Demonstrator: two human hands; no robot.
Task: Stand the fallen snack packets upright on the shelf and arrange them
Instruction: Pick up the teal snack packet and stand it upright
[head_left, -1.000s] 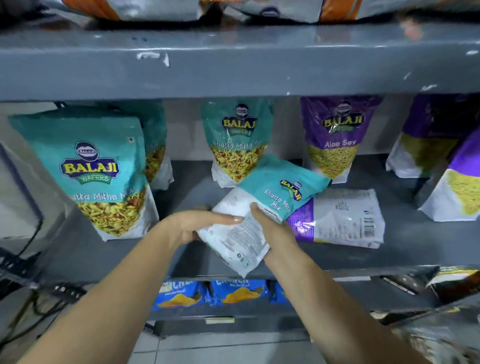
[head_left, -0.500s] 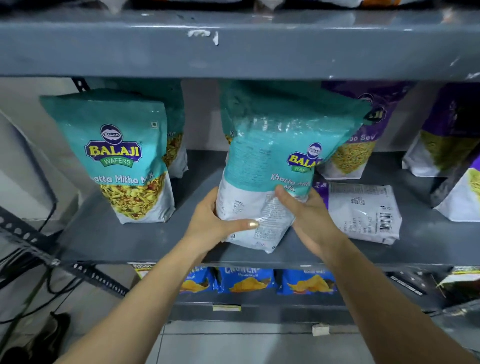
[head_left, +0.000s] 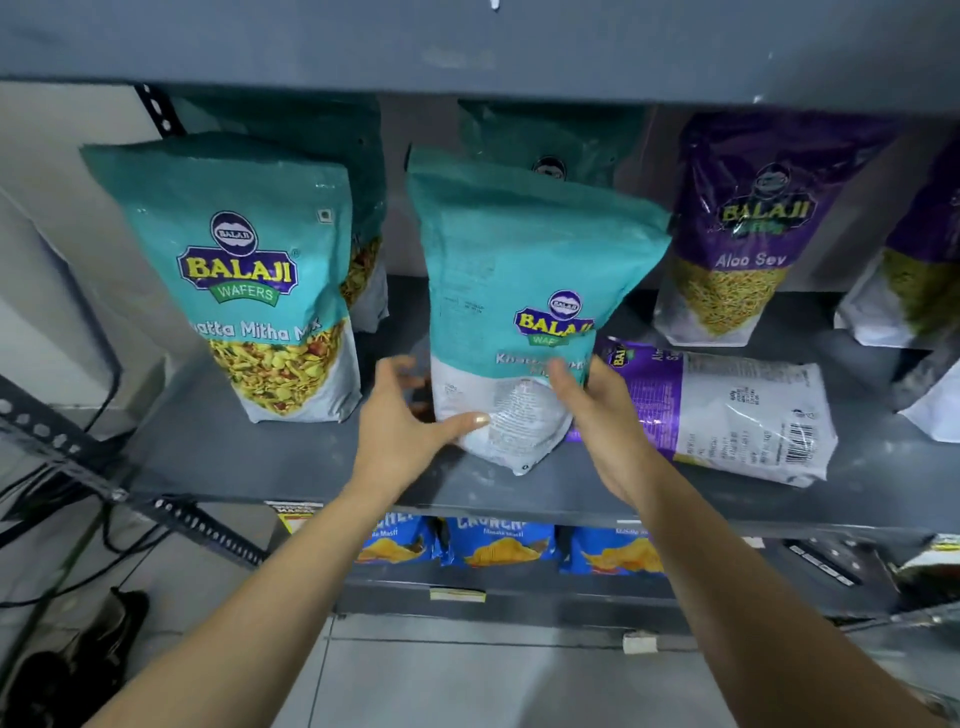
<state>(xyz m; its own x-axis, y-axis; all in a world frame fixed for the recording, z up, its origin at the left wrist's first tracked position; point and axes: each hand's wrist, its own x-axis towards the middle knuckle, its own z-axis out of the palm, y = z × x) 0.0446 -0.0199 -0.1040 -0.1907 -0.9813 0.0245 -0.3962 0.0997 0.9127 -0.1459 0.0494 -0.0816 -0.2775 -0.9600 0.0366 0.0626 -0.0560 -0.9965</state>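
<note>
Two hands (head_left: 498, 426), teal packet (head_left: 519, 291) upright, grey shelf (head_left: 260, 462), tiled floor (head_left: 467, 680)

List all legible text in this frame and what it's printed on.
"BALAJI WAFERS", "Khatta Mitha Mix" (first letters cut off): upright teal snack pouch at left.
"BALAJI", "WAFERS" partly covered: teal pouch between the two hands; back-panel print too small.
"BALAJI", "Aloo Sev": upright purple pouch.
Purple-and-white pouch lying flat: logo partial, small print and barcode unreadable.
"CRUNCH...", partly cut off: blue packets on the lower shelf.

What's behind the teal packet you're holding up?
Another dark teal packet stands behind the held packet; only its top shows. Its lower part and the shelf there are covered.
</note>
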